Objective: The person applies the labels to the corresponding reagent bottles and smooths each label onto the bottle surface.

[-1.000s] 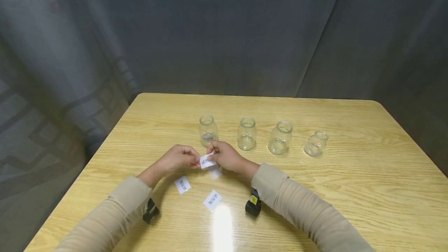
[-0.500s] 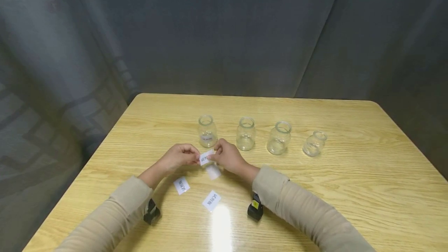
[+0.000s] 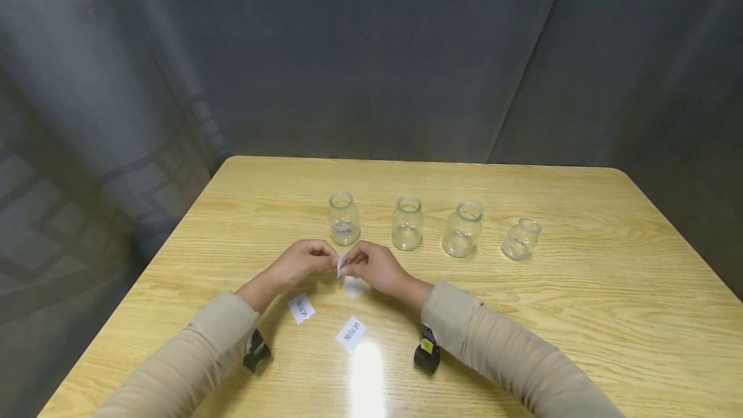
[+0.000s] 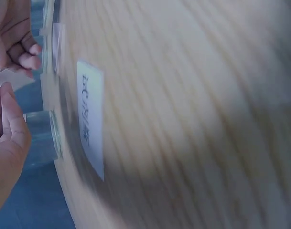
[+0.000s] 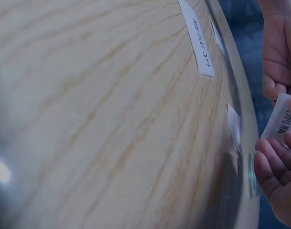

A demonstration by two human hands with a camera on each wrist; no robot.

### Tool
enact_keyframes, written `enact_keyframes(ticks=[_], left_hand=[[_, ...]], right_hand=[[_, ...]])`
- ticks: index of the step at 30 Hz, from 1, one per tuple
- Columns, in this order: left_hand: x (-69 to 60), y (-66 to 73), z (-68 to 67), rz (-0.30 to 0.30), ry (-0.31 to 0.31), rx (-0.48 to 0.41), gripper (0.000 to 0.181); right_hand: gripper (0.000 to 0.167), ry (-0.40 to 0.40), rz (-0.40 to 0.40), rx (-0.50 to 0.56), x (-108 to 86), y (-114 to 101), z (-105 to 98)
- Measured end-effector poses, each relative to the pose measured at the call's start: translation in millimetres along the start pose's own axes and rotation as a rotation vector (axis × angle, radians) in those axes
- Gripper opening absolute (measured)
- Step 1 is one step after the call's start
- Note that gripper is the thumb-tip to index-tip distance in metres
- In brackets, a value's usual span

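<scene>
Between the two hands a small white label (image 3: pixel 341 265) with dark writing is held up above the table. The left hand (image 3: pixel 302 264) pinches its left edge; the right hand (image 3: pixel 378 269) pinches its right side. In the right wrist view the label (image 5: pixel 280 119) shows printed characters between both hands' fingers. Beneath the hands a blank-looking white piece (image 3: pixel 354 286) lies on the wood. Two written labels lie nearer the body, one (image 3: pixel 301 308) at the left and one (image 3: pixel 351 334) at the centre. Just behind the hands stands a glass jar (image 3: pixel 344 219) bearing a label.
To the right of the labelled jar stand a second jar (image 3: pixel 407 223), a third jar (image 3: pixel 462 231) and a smaller one (image 3: pixel 521 239), all of clear glass. The wooden table (image 3: pixel 580 315) reaches back to a dark curtain (image 3: pixel 371 57).
The held label has turned from facing the head view to nearly edge-on. The right hand has come down slightly and nearer the left hand; the jars and lying labels stay put.
</scene>
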State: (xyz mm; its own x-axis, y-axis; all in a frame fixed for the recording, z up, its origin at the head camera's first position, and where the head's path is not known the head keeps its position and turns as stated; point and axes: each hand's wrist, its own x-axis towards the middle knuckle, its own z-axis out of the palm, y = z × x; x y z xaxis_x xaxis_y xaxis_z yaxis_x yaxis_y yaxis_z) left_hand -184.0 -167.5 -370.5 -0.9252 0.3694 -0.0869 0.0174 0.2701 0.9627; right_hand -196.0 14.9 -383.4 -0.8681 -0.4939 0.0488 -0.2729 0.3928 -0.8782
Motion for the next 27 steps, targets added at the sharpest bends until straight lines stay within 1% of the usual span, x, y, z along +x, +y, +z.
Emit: enact_keyframes(ticks=[2, 6, 8, 13, 15, 17, 21, 24, 27], left_hand=[[1.7, 0.4, 2.0, 0.005, -0.019, -0.008, 0.02], [4.2, -0.3, 6.7, 0.011, -0.048, -0.041, 0.021], [4.9, -0.3, 7.6, 0.018, -0.057, -0.043, 0.021], [5.3, -0.4, 7.0, 0.018, -0.077, -0.018, 0.02], [5.0, -0.5, 7.0, 0.011, -0.081, -0.015, 0.019], [4.8, 0.0, 7.1, 0.008, -0.081, -0.015, 0.018], [3.5, 2.6, 7.5, 0.022, -0.072, -0.008, 0.016], [2.9, 4.3, 7.2, 0.026, -0.058, -0.008, 0.015], [3.8, 5.2, 7.3, 0.023, -0.036, -0.009, 0.012]], right_hand=[[0.019, -0.014, -0.011, 0.01, -0.4, 0, 0], [0.02, -0.019, -0.029, 0.022, -2.0, 0, 1], [0.02, -0.02, -0.033, 0.029, -2.5, -1, 1], [0.02, -0.037, -0.032, 0.069, -5.6, -5, -1], [0.019, -0.043, -0.039, 0.091, -9.5, -11, -4], [0.017, -0.047, -0.044, 0.106, -14.3, -19, -7], [0.013, -0.041, -0.058, 0.128, -21.2, -31, -12], [0.01, -0.02, -0.069, 0.141, -20.8, -28, -14], [0.01, 0.006, -0.086, 0.157, -16.3, -18, -14]])
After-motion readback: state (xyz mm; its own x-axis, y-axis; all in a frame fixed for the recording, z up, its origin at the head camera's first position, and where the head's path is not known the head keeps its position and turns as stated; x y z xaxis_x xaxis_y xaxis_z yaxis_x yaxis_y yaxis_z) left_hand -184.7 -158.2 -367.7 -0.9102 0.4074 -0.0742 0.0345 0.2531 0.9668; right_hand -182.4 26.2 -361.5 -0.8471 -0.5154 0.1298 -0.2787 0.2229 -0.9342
